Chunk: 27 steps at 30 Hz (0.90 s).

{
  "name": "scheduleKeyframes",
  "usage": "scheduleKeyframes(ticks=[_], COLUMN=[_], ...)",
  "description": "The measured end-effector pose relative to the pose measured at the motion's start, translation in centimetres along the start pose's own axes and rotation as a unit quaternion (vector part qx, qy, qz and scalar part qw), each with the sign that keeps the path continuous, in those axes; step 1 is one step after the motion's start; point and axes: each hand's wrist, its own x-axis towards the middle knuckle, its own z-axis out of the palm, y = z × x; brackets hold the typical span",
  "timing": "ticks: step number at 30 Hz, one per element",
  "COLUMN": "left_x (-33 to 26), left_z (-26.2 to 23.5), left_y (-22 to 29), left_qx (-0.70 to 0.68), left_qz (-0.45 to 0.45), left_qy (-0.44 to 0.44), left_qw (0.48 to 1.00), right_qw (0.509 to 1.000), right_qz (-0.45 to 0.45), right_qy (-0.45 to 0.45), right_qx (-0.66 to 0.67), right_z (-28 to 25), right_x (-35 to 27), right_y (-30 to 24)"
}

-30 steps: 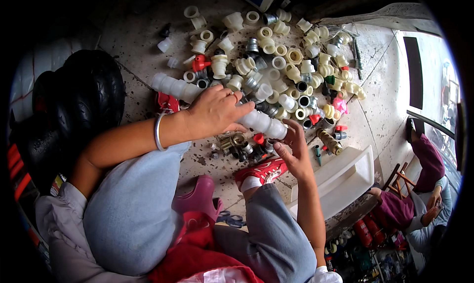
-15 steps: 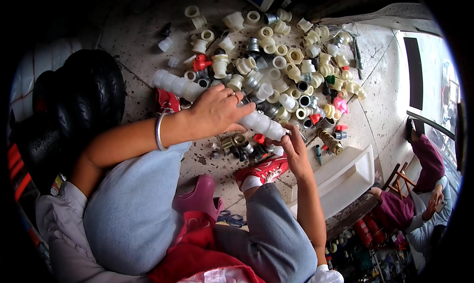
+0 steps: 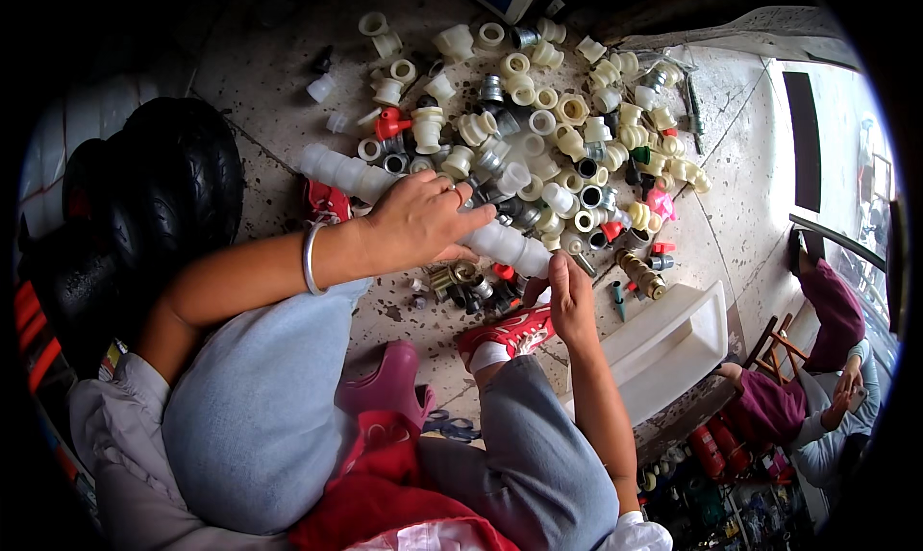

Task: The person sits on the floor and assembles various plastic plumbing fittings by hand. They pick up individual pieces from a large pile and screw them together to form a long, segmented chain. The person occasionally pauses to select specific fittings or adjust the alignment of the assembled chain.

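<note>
Under your left hand (image 3: 418, 226) sits a long white tube (image 3: 500, 243), fingers wrapped over it. Your right hand (image 3: 569, 301) pinches its near end, fittings (image 3: 538, 118) piled just beyond.

The left hand (image 3: 418, 222) covers the middle of the long white ribbed tube (image 3: 341, 173), so whether its two showing ends are one piece cannot be told. Below the right hand (image 3: 571, 301), the small dark metal fittings (image 3: 471, 287) blur together, too small to sort. Right of that hand, another person (image 3: 817, 378) is cut by the dark rim.
</note>
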Motion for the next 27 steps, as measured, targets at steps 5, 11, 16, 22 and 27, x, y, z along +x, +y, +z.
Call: scheduleKeyframes(ticks=[5, 11, 16, 22, 27], left_x=[0.2, 0.0, -0.1, -0.5, 0.2], left_z=[-0.3, -0.1, -0.2, 0.0, -0.7], left_y=[-0.2, -0.4, -0.5, -0.4, -0.8], left_qx=[0.003, 0.000, -0.006, -0.004, 0.036], left_qz=[-0.010, -0.009, -0.015, -0.015, -0.015], left_qy=[-0.004, 0.002, 0.001, -0.008, -0.017], left_qw=[1.000, 1.000, 1.000, 1.000, 0.999], right_qw=[0.986, 0.984, 0.993, 0.979, 0.995], right_qz=[-0.139, -0.150, -0.045, -0.154, 0.069], right_qy=[0.087, 0.095, -0.008, 0.100, -0.066], right_qx=[-0.031, -0.030, -0.110, -0.086, 0.029], right_z=[1.7, 1.6, -0.2, 2.1, 0.1], right_x=[0.4, 0.4, 0.6, 0.5, 1.9], right_y=[1.0, 0.6, 0.8, -0.4, 0.6])
